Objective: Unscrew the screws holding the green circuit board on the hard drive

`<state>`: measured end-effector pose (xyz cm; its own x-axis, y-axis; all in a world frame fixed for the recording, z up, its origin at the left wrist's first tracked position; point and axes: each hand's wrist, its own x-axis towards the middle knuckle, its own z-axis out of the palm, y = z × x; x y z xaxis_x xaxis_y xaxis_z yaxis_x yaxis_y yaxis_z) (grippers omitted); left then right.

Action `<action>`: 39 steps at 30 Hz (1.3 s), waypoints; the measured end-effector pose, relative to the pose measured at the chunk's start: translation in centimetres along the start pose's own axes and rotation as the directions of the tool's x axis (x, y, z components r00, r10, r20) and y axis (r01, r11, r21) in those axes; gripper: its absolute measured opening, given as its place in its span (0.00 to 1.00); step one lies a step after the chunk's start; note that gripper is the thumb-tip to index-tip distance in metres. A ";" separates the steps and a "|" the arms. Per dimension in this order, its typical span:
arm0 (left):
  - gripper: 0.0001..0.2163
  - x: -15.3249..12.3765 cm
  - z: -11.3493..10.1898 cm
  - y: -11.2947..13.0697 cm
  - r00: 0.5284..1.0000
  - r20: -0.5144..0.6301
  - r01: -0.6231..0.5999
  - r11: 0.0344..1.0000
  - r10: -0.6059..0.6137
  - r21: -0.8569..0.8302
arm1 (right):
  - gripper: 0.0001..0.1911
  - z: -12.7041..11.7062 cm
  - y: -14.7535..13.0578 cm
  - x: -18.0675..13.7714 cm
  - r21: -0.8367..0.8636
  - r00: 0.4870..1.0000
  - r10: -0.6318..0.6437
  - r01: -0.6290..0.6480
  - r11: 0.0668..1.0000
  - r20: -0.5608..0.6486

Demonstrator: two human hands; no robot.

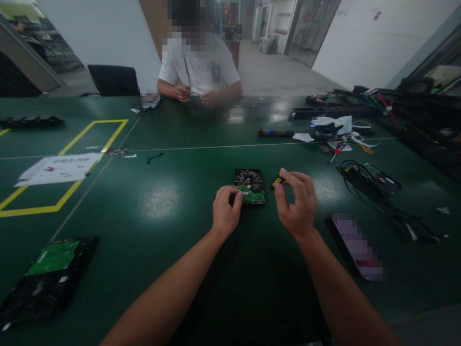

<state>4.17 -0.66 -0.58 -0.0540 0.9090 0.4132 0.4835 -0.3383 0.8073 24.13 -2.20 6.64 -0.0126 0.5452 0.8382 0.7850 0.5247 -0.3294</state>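
A green worktable was inspected, with items spread over both sides. At the near left, a larger hard drive with a green board is seated well apart from the hands. Beyond it, printed paper sheets are laid across a yellow tape outline, and a short black cable is found between these and the work area. On the right, a phone-like slab, its surface blurred, is placed near the right forearm; past it, a black cable bundle is noted with a circuit board unit among it. Farther back, a red-handled screwdriver and a dark cylindrical tool are recorded. Across the table, a co-worker in a white shirt is seated, both hands raised at the table edge.

The small hard disk drive is located between the two hands, board side up. Its near-left corner is covered by the left hand, whose thumb and fingers are closed on that edge. By the right hand, a small yellow-and-black piece is pinched between thumb and fingertips, just right of the drive; its exact type cannot be determined
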 end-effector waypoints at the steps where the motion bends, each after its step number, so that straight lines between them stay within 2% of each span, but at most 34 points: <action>1: 0.03 0.0 0.0 0.0 1.000 0.002 0.002 1.000 -0.002 -0.004 | 0.22 0.0 0.0 0.0 -0.002 1.000 0.004 -0.004 1.000 0.002; 7: 0.02 0.1 -0.1 0.1 0.999 0.025 -0.025 1.000 0.025 -0.001 | 0.24 0.7 0.9 -0.7 0.141 0.996 0.081 -0.077 0.987 -0.021; 13: 0.05 0.0 0.1 0.0 1.000 0.002 0.000 1.000 0.000 0.002 | 0.23 0.0 0.5 -0.3 -0.030 1.000 0.023 -0.023 0.999 -0.004; 17: 0.05 0.0 0.1 -0.3 1.000 0.015 -0.001 1.000 0.001 -0.001 | 0.23 0.1 0.7 -0.5 0.015 0.999 0.036 -0.035 0.999 -0.029; 21: 0.05 -0.1 0.1 -0.2 0.996 0.055 -0.069 0.996 0.066 0.060 | 0.25 0.5 1.2 -0.9 0.121 0.997 0.070 -0.067 0.990 -0.026; 27: 0.11 -0.5 0.4 0.5 0.975 0.130 -0.200 0.966 0.180 0.165 | 0.23 0.1 0.8 -0.5 -0.010 0.999 0.034 -0.034 0.999 -0.019; 30: 0.15 -0.6 0.4 0.7 0.958 0.178 -0.260 0.946 0.227 0.194 | 0.22 0.4 0.8 -0.7 0.033 0.997 0.067 -0.066 0.997 -0.025; 34: 0.17 -0.6 0.5 0.5 0.949 0.213 -0.280 0.933 0.233 0.228 | 0.25 0.7 1.2 -1.1 0.155 0.989 0.145 -0.141 0.978 -0.009; 39: 0.15 -0.6 0.7 0.3 0.949 0.212 -0.279 0.933 0.233 0.226 | 0.24 0.3 1.2 -1.1 0.039 0.998 0.070 -0.070 0.997 -0.005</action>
<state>4.94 -1.16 -0.87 0.2462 0.8355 0.4912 0.6637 -0.5147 0.5428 24.93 -1.97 5.24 0.0458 0.5771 0.8154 0.7591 0.5105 -0.4040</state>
